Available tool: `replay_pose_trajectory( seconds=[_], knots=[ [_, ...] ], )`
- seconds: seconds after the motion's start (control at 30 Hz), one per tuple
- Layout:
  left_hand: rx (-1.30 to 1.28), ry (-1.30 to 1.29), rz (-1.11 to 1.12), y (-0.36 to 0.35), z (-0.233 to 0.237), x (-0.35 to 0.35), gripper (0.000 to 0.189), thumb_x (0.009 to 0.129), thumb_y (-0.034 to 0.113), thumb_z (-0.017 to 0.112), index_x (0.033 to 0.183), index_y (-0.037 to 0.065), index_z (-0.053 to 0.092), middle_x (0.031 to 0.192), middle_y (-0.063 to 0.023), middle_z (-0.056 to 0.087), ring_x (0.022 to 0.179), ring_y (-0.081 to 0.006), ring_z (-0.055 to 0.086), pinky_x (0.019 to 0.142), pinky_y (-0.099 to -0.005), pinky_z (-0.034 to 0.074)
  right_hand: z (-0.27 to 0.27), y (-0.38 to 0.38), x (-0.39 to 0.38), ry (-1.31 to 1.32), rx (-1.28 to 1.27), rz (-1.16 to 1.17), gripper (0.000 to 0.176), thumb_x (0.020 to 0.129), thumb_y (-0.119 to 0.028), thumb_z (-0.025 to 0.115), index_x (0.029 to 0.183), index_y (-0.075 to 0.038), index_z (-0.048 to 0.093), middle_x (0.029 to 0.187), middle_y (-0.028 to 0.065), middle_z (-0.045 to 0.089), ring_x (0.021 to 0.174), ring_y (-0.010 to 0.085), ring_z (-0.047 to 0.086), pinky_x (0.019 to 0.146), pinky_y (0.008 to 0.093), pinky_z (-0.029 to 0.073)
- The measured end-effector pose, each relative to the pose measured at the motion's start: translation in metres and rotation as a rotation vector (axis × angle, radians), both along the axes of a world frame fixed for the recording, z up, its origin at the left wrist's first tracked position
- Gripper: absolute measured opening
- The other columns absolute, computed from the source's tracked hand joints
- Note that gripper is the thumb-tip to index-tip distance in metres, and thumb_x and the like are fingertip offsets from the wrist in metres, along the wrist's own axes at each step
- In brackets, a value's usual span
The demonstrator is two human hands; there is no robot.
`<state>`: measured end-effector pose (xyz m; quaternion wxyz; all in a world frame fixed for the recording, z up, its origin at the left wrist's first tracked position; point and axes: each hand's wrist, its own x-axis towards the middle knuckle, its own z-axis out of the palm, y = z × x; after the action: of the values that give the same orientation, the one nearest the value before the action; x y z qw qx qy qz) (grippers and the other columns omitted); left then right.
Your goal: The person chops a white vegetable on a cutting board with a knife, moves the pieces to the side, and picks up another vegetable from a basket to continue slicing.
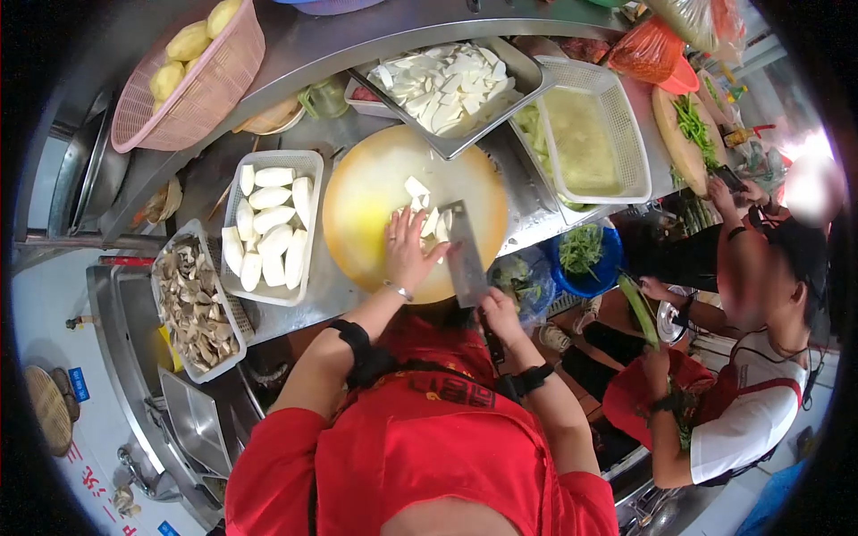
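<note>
On the round cutting board (357, 205) lie cut white pieces (416, 189). My left hand (411, 247) presses on some of them, fingers spread. A cleaver (466, 259) stands just right of that hand, its wide blade beside the cut pieces. My right hand (500, 313) is closed round the cleaver's handle at the board's near edge. Left of the board, a white basket (315, 163) holds several whole peeled white vegetables (271, 197). Behind the board, a metal tray (536, 85) is heaped with white slices (447, 85).
Mushrooms (192, 304) fill a basket at the left; a pink basket (241, 62) of peeled potatoes sits behind. A white basket (639, 152) and blue bucket (610, 259) are at the right. A co-worker (751, 384) there holds a green stalk (638, 308); another person's hands hold a phone.
</note>
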<state>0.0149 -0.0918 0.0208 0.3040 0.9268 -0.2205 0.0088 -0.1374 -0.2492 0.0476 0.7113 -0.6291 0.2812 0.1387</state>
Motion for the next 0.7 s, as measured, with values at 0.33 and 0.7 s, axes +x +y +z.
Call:
replay_pose_trajectory(
  seconds=[0.33, 0.7],
  knots=[
    [-0.464, -0.199, 0.158, -0.012, 0.057, 0.009, 0.047, 0.083, 0.016, 0.059, 0.127, 0.004, 0.044, 0.132, -0.0232, 0.037, 0.121, -0.0404, 0.037, 0.099, -0.0433, 0.034, 0.072, 0.037, 0.031, -0.117, 0.05, 0.16, 0.016, 0.09, -0.012, 0.044, 0.081, 0.0, 0.05, 0.056, 0.0034, 0.049, 0.043, 0.0114, 0.047, 0.041, 0.0253, 0.037],
    [-0.323, -0.415, -0.139, -0.096, 0.16, 0.195, 0.022, 0.084, 0.022, 0.054, 0.099, 0.007, 0.062, 0.101, -0.0131, 0.062, 0.096, -0.032, 0.056, 0.083, -0.0409, 0.043, 0.207, -0.028, 0.102, -0.309, -0.119, -0.27, 0.013, 0.088, -0.013, 0.045, 0.084, -0.001, 0.049, 0.057, 0.0045, 0.051, 0.042, 0.0125, 0.048, 0.04, 0.0252, 0.039]
  ],
)
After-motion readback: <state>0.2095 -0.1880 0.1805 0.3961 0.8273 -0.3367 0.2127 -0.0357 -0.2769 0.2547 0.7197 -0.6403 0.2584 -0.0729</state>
